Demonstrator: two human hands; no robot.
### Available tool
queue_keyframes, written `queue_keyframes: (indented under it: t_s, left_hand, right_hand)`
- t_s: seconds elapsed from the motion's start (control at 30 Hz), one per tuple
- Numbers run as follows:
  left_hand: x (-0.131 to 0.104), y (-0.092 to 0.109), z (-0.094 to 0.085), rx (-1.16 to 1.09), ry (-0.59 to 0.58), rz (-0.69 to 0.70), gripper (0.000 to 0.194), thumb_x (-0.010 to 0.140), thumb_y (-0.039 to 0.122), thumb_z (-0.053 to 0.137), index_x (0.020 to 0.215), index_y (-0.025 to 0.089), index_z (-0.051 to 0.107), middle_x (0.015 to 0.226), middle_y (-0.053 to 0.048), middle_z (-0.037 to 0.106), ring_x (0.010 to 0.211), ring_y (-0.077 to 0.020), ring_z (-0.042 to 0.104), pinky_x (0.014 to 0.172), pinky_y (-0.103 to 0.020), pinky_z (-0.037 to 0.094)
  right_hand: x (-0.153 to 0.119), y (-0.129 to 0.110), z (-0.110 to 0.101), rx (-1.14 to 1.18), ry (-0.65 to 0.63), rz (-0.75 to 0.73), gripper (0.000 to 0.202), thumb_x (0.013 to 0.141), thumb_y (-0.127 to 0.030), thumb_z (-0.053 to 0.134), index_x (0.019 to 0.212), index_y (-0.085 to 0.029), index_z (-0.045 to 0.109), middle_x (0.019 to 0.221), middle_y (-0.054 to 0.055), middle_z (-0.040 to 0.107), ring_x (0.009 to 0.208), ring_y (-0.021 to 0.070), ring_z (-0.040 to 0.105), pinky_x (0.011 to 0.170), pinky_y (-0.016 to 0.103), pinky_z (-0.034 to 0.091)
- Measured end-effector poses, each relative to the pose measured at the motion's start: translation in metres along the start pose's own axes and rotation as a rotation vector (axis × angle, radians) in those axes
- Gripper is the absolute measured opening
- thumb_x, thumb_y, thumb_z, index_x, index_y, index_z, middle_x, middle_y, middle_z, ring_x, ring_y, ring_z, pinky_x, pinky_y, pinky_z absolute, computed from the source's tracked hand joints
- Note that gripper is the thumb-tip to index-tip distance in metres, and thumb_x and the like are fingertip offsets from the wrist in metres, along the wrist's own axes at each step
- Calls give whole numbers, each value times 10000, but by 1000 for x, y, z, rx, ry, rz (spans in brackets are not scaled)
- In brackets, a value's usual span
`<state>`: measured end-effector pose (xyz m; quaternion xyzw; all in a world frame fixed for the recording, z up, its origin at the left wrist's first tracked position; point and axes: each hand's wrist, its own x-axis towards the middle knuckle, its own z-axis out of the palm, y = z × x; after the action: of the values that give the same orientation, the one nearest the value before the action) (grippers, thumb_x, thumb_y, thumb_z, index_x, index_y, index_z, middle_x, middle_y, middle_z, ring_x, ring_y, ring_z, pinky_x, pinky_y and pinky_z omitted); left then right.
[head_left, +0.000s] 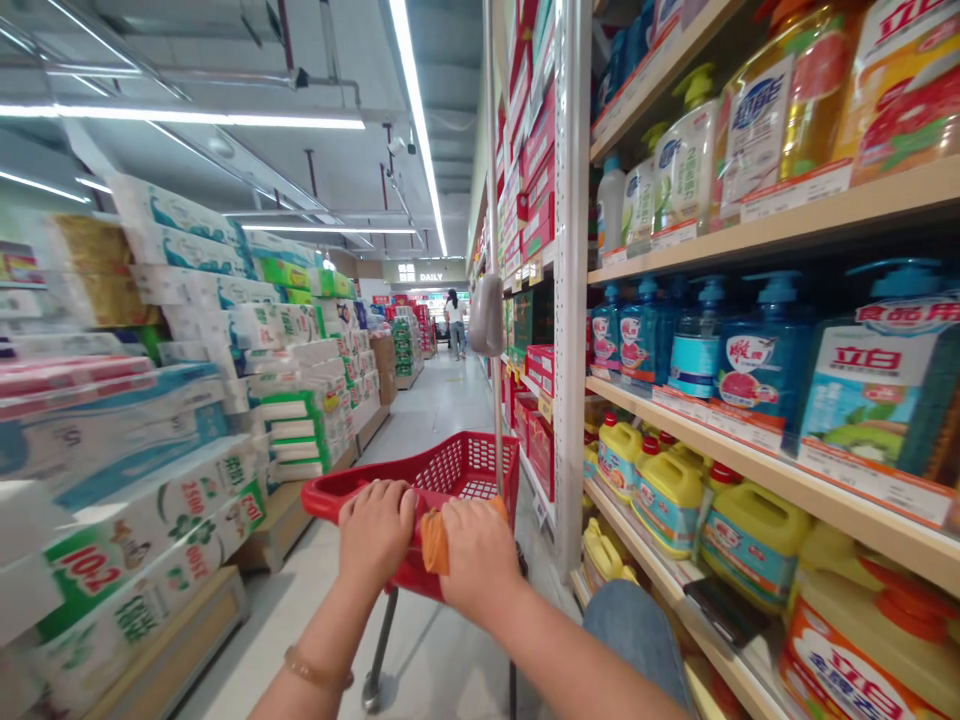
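A red plastic shopping cart (pixel 420 490) stands in front of me, with perforated basket walls and thin metal legs. My left hand (pixel 377 530) is closed over the left part of its handle; a bracelet (pixel 315 672) circles that wrist. Beside it, my right hand (pixel 478 552) also grips the handle, with an orange cloth (pixel 434 543) bunched under the fingers. Rising from the basket is a long thin pole (pixel 498 420), with a greyish, rounded, wrapped-looking head (pixel 487 315) at its upper end. The basket floor is mostly hidden.
Stacks of packaged tissue paper (pixel 180 510) line the aisle's left side on low wooden platforms (pixel 176 640). Close on my right, wooden shelves (pixel 780 440) hold pump bottles (pixel 761 350) and yellow detergent jugs (pixel 750 535). Farther along the aisle floor (pixel 431 400) a person (pixel 454 325) stands.
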<state>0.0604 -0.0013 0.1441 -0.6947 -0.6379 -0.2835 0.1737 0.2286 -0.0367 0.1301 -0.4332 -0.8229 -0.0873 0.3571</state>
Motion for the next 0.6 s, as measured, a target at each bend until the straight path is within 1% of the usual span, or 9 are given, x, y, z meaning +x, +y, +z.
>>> queue_keyframes:
  t_s: [0.07, 0.17, 0.23, 0.3, 0.37, 0.4, 0.47, 0.53, 0.6]
  left_hand:
    - [2, -8, -3, -14, -54, 17, 408, 941, 416, 304, 1075, 253, 653, 1179, -72, 675, 1127, -270, 567, 922, -448, 392]
    - [6, -23, -6, -1, -145, -6, 447, 947, 424, 271, 1116, 233, 639, 1211, -87, 671, 1143, -277, 575, 937, -458, 385]
    - [7, -23, -6, 56, -181, 1, 463, 947, 384, 253, 1098, 185, 643, 1157, -122, 693, 1084, -285, 614, 923, -453, 393]
    - [5, -15, -6, 125, -182, 31, 455, 937, 332, 252, 1078, 156, 647, 1099, -146, 710, 989, -292, 651, 879, -446, 408]
    - [2, -5, -7, 163, -155, 53, 438, 922, 310, 271, 1088, 151, 644, 1075, -156, 715, 935, -295, 666, 841, -436, 416]
    - [1, -1, -8, 165, -145, 57, 432, 918, 311, 280, 1091, 155, 643, 1062, -154, 720, 926, -292, 670, 834, -429, 417]
    - [0, 0, -10, 153, -154, 52, 434, 921, 330, 281, 1061, 168, 659, 1010, -142, 735, 917, -283, 678, 831, -418, 418]
    - [0, -5, -11, 130, -182, 24, 472, 936, 365, 254, 980, 182, 687, 967, -131, 747, 923, -282, 682, 838, -420, 418]
    - [2, -11, -11, 116, -184, -2, 520, 946, 388, 225, 906, 189, 704, 950, -129, 751, 942, -290, 681, 852, -434, 417]
  right_hand:
    - [-7, 16, -9, -9, 7, 36, 312, 746, -242, 540, 1027, -134, 623, 981, 133, 655, 922, 284, 572, 872, 423, 406]
    - [-10, 34, -20, -45, 4, 144, 274, 742, -217, 520, 982, -155, 636, 933, 117, 666, 891, 280, 583, 838, 414, 414]
    - [-4, 35, -18, -76, -3, 222, 312, 729, -190, 518, 1012, -136, 638, 960, 136, 673, 921, 293, 592, 860, 425, 416]
    - [5, 28, -11, -92, -16, 255, 419, 707, -174, 537, 1110, -93, 620, 1078, 178, 662, 1004, 318, 589, 919, 447, 404]
    - [13, 20, -1, -70, -22, 229, 548, 704, -178, 554, 1237, -52, 561, 1251, 210, 596, 1143, 337, 542, 1003, 461, 363]
    - [15, 18, 2, -44, -23, 198, 592, 710, -185, 558, 1286, -47, 530, 1320, 207, 555, 1209, 333, 505, 1041, 457, 338]
    - [17, 20, 3, 20, -30, 117, 630, 730, -212, 561, 1341, -74, 492, 1402, 167, 499, 1293, 300, 445, 1090, 431, 302]
    - [17, 30, -2, 55, -49, 75, 598, 749, -246, 561, 1334, -129, 512, 1401, 123, 514, 1287, 273, 463, 1084, 417, 322]
    - [17, 41, -8, 37, -57, 114, 489, 790, -274, 536, 1268, -175, 573, 1343, 108, 571, 1222, 268, 528, 1030, 425, 378]
